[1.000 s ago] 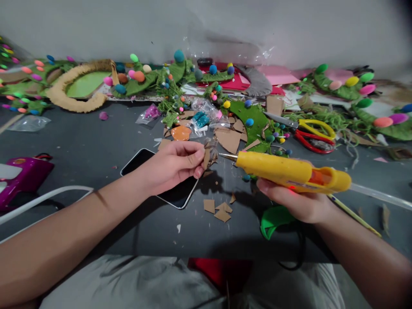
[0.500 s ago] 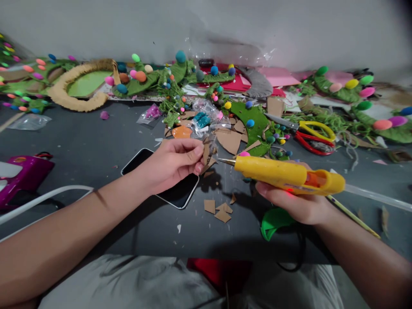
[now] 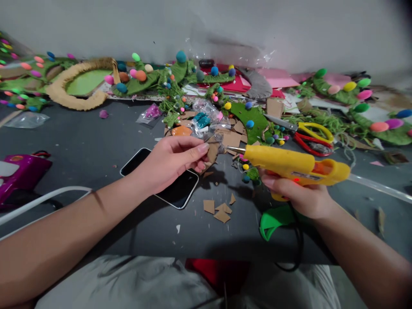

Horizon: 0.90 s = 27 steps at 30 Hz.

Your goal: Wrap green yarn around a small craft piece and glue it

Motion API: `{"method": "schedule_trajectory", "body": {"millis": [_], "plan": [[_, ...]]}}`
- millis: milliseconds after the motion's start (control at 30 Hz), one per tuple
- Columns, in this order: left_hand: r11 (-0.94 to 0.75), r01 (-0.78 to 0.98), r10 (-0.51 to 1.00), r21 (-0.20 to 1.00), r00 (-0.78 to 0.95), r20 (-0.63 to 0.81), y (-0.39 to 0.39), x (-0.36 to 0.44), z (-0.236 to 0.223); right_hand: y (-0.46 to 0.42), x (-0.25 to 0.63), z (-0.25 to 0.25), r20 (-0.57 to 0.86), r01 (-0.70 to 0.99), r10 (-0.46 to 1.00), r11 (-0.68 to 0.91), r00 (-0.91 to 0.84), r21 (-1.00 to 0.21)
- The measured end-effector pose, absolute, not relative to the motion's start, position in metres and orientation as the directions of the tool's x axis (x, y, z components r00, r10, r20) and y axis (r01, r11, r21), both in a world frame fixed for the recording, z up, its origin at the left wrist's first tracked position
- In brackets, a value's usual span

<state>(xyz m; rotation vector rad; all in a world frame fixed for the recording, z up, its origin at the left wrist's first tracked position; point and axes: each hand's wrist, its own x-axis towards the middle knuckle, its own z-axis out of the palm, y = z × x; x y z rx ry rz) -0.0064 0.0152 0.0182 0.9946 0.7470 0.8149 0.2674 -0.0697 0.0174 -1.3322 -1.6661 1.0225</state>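
Note:
My left hand (image 3: 180,161) pinches a small brown cardboard piece (image 3: 212,153) between thumb and fingers, above a dark phone (image 3: 177,193) lying on the table. Around a yellow hot glue gun (image 3: 280,161) my right hand (image 3: 296,193) is closed, and a red light glows on the gun's side. Its metal nozzle points left, close to the far side of the cardboard; whether the two touch I cannot tell. A clear glue stick (image 3: 383,187) sticks out of the gun's back. Several cardboard scraps (image 3: 222,213) lie on the table below.
Red-and-yellow-handled scissors (image 3: 313,139) lie at the right. Felt leaves with coloured balls and a tan padded ring (image 3: 75,103) line the back. A purple device (image 3: 22,178) stands at the left, near a white cable (image 3: 48,195). A green curved piece (image 3: 273,221) lies under my right wrist.
The glue gun has shifted slightly right, and its nozzle sits a little higher. My left hand has turned the cardboard piece so that more of its brown face shows.

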Motion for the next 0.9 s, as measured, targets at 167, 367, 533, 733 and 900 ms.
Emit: {"method": "schedule_trajectory", "body": {"millis": [167,367,533,733,900], "plan": [[0.311,-0.235,0.853,0.921,0.497,-0.161,0.0157,-0.0067,0.0189,-0.0686,0.2634,0.017,0.066,0.353,0.99,0.105,-0.122,-0.93],[0.303,-0.246,0.849,0.921,0.509,-0.144,0.0157,-0.0083,0.0183,-0.0688,0.264,0.0159,0.068,0.353,0.986,0.118,-0.15,-0.928],[0.294,-0.278,0.857,0.914,0.501,-0.124,0.0156,-0.0076,0.016,-0.0706,0.2668,0.0145,0.039,0.36,0.987,0.094,-0.158,-0.928],[0.34,-0.265,0.833,0.902,0.529,-0.159,0.0161,-0.0072,0.0208,-0.0704,0.266,0.0138,0.018,0.345,0.984,0.079,-0.178,-0.935],[0.348,-0.263,0.838,0.9,0.518,-0.173,0.0158,-0.0065,0.0242,-0.0694,0.2651,0.0129,0.003,0.349,0.988,0.057,-0.155,-0.936]]}}
